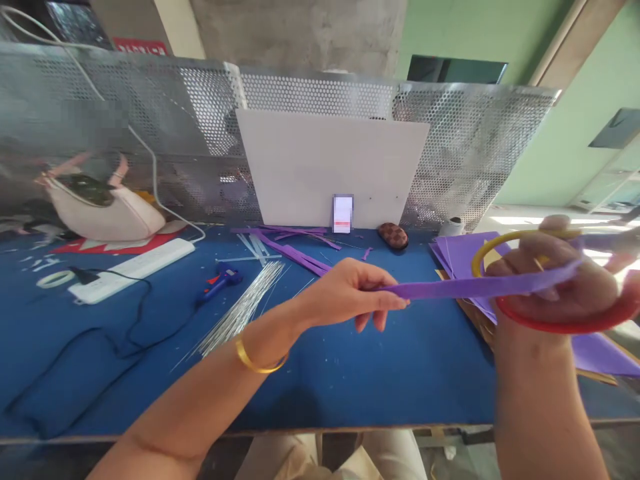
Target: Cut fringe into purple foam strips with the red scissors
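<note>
A purple strip [450,288], paper-like, is pinched at one end between the thumb and fingers of my left hand [350,293]. It stretches level to the right, where its far end meets my right hand [565,273]. Scissors with one yellow and one red handle loop [550,327] are held in that right hand, which is smeared by motion. Whether the right fingers also grip the strip, I cannot tell. Beneath the right hand lie purple sheets [600,353]. More cut purple strips [305,259] rest on the table beyond my left hand.
Thin metal wires [245,307] and a blue glue gun [223,280] lie left on the blue table [340,387]. Behind them are a white power strip [135,270], a cord, and a pale handbag [105,210]. A phone [343,213] leans on a white board [330,160]; a checkered pouch [393,236] sits nearby.
</note>
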Motion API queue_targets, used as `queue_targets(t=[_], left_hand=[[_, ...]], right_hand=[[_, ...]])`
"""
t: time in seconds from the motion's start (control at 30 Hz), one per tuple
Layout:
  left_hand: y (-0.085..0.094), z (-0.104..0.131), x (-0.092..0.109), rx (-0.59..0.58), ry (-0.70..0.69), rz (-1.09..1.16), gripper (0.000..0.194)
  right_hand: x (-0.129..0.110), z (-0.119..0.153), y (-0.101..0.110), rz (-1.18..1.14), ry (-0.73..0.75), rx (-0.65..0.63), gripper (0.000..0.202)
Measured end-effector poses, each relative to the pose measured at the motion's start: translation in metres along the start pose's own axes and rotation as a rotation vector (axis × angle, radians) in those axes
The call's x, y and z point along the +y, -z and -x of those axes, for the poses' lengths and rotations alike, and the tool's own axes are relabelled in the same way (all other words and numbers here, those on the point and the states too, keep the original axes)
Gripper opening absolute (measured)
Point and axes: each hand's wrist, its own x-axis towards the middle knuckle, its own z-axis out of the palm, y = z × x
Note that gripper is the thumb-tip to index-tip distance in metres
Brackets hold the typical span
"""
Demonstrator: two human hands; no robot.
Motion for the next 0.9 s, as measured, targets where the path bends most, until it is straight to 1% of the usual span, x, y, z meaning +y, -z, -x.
queue_targets(t=[0.07, 0.1, 0.13, 0.17, 0.2, 0.23, 0.27, 0.3, 0.33, 0.37, 0.4, 0.47, 0.5, 0.57, 0.63, 0.8, 0.9], left_hand=[[0.017, 0.036, 0.015, -0.038, 0.173, -0.089, 0.031], [0.028, 0.052, 0.017, -0.057, 0.268, -0.135, 0.032], [0.039, 0.067, 0.016, -0.068, 0.349, -0.186, 0.03], [0.05, 0.078, 0.012, -0.086, 0.415, -0.243, 0.025], [0.061, 0.086, 0.005, -0.082, 0.467, -0.304, 0.023], [0.069, 0.09, -0.003, -0.047, 0.492, -0.368, 0.021], [0.075, 0.089, -0.013, -0.01, 0.487, -0.422, 0.025], [0.078, 0.085, -0.022, 0.043, 0.458, -0.429, 0.041], [0.076, 0.078, -0.032, 0.074, 0.426, -0.42, 0.059], [0.071, 0.068, -0.041, 0.107, 0.385, -0.396, 0.063], [0.063, 0.057, -0.05, 0.128, 0.338, -0.367, 0.054], [0.042, 0.036, -0.066, 0.242, 0.278, -0.368, 0.032], [0.033, 0.027, -0.072, 0.306, 0.272, -0.378, 0.026], [0.018, 0.017, -0.082, 0.386, 0.26, -0.323, 0.022], [0.011, 0.015, -0.089, 0.425, 0.26, -0.214, 0.02], [0.011, 0.022, -0.095, 0.445, 0.246, 0.117, 0.018], [0.009, 0.022, -0.095, 0.459, 0.231, 0.154, 0.02]], right_hand=[[0.01, -0.002, -0.006, 0.025, -0.06, -0.031, 0.039], [0.021, -0.001, -0.01, 0.028, -0.113, -0.06, 0.041], [0.034, 0.003, -0.016, 0.073, -0.213, -0.052, 0.041], [0.05, 0.009, -0.023, 0.135, -0.358, -0.028, 0.041], [0.067, 0.017, -0.03, 0.16, -0.435, -0.038, 0.041], [0.085, 0.027, -0.037, 0.178, -0.502, -0.044, 0.039], [0.102, 0.037, -0.044, 0.213, -0.613, -0.026, 0.04], [0.117, 0.047, -0.049, 0.222, -0.659, -0.027, 0.04], [0.131, 0.057, -0.053, 0.226, -0.684, -0.027, 0.04], [0.143, 0.065, -0.055, 0.231, -0.702, -0.021, 0.039], [0.152, 0.071, -0.055, 0.236, -0.71, -0.012, 0.039], [0.162, 0.078, -0.051, 0.25, -0.699, 0.012, 0.04], [0.164, 0.079, -0.048, 0.258, -0.687, 0.02, 0.041], [0.163, 0.078, -0.04, 0.273, -0.669, 0.018, 0.042], [0.159, 0.074, -0.035, 0.288, -0.675, -0.011, 0.043], [0.151, 0.068, -0.031, 0.341, -0.736, -0.129, 0.04], [0.15, 0.069, -0.034, 0.345, -0.743, -0.151, 0.042]])
